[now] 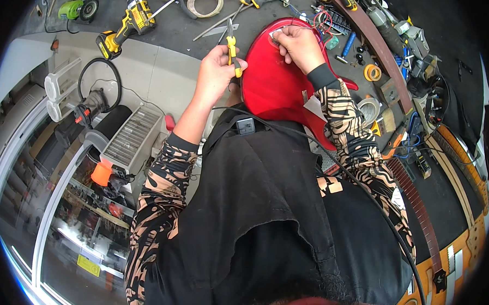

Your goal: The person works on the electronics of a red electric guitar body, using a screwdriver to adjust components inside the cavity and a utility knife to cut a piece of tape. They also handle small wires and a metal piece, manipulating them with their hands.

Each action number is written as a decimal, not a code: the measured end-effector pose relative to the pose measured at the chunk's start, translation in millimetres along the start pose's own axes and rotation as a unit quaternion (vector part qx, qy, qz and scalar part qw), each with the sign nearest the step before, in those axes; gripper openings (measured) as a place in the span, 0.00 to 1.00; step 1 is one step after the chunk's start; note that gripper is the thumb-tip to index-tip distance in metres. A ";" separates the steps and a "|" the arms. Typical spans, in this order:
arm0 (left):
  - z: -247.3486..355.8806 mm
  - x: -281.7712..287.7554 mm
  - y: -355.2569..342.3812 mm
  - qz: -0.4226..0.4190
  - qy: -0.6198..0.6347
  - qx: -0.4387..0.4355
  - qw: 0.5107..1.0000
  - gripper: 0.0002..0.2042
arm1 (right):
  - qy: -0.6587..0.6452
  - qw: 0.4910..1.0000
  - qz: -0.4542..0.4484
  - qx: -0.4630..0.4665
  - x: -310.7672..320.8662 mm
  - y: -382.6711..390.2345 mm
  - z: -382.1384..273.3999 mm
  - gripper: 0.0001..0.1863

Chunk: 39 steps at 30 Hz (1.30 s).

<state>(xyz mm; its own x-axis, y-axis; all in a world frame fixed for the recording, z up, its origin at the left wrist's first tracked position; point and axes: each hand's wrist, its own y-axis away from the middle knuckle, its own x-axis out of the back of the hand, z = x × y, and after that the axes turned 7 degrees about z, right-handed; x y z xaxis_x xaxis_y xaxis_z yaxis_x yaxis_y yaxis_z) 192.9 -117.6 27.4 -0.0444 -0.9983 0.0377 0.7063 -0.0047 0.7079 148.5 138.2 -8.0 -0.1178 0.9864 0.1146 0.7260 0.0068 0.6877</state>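
Observation:
My left hand (220,66) grips yellow-handled pliers (232,57), their metal jaws pointing up, just left of a glossy red electric guitar body (269,86). My right hand (297,46) is closed in a pinch on a small pale metallic part (275,34) at the upper end of the body. Thin red and black wires (320,19) run from near my fingers onto the bench. The body rests at the bench edge, its lower end by my black apron (256,174). Part of the part I pinch is hidden by my fingers.
The dark bench (195,34) carries a cordless drill (132,24), cable coil (202,3), tape roll (372,72) and scattered tools. Guitar necks (419,216) lie at right. Left are machines (95,110), a slatted metal unit (132,135) and an orange cup-shaped item (102,173). A cable crosses my apron.

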 end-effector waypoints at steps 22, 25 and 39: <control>-4.7 2.6 0.9 0.005 0.001 0.006 1.000 0.28 | 0.000 1.000 0.000 -0.003 1.0 1.7 -2.7 0.13; -5.1 3.6 1.0 0.003 0.001 0.007 1.000 0.28 | 0.002 1.000 -0.001 0.001 1.3 2.0 -3.2 0.13; 11.2 -25.9 -26.4 0.192 -0.312 -0.228 0.902 0.38 | -0.003 1.000 0.012 -0.010 -2.2 -0.6 -0.2 0.13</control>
<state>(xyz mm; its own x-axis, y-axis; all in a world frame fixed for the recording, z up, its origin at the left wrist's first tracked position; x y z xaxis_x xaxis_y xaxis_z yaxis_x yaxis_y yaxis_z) 167.4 -91.0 15.6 -0.0231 -0.7053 0.7085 0.9651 0.1692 0.1998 148.1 136.0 -8.5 -0.0965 0.9872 0.1271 0.7148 -0.0201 0.6991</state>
